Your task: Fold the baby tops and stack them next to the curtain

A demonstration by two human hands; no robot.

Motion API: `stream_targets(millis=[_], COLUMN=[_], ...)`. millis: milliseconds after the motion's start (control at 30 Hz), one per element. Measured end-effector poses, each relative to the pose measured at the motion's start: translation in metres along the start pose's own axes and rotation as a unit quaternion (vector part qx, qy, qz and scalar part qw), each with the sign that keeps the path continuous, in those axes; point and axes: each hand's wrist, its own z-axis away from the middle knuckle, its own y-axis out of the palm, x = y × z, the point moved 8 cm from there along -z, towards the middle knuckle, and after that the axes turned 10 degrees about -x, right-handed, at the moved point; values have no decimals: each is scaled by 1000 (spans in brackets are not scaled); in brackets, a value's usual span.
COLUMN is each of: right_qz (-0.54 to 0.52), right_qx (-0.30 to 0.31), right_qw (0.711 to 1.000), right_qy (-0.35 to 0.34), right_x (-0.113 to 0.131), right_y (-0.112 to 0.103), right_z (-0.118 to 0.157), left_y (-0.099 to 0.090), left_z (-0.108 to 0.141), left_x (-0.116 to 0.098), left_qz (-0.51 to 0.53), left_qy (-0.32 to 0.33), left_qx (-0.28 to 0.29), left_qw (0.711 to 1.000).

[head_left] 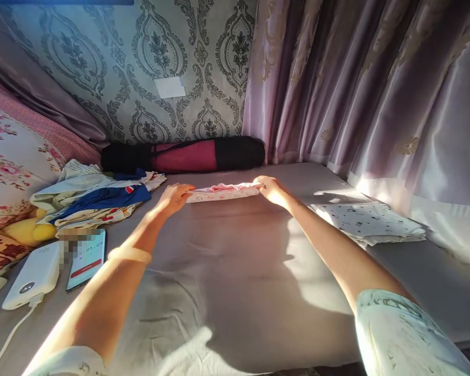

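Between my two hands a white and pink patterned garment is stretched out as a narrow band, just above or on the grey bed sheet. My left hand pinches its left end, and my right hand pinches its right end. Its kind cannot be made out, because it is seen almost edge-on. Left of my left hand lies a loose pile of clothes in blue, white and pale green. Beyond my right forearm a folded white cloth with small dark prints rests flat.
A black and pink rolled bag lies along the patterned wall. At the left are a phone, a white power bank with a cable, a yellow plush toy and a floral pillow. Purple curtains hang at the right.
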Motion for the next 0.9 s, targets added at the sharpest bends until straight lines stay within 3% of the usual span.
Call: stream_targets(millis=[167,333,533,767,900], right_qz=[27,50,79,66,61], right_qx=[23,60,96,132,113], right_qw=[995,991,986,983,990], right_qy=[-93,-105,-107,-114,-54], right_x=[3,-1,0,7,13], right_y=[19,36,43,40,38], right_z=[42,69,89,93,74], left_y=[15,28,36,25,22], left_z=[48,74,95,105,89], left_x=[-14,-22,-15,-15,-17], left_qz=[-11,-19,-14,29,16], left_qy=[33,41,12,-9,-56], left_qx=[16,50,100,124,126], left_qw=[999,998,995,992,990])
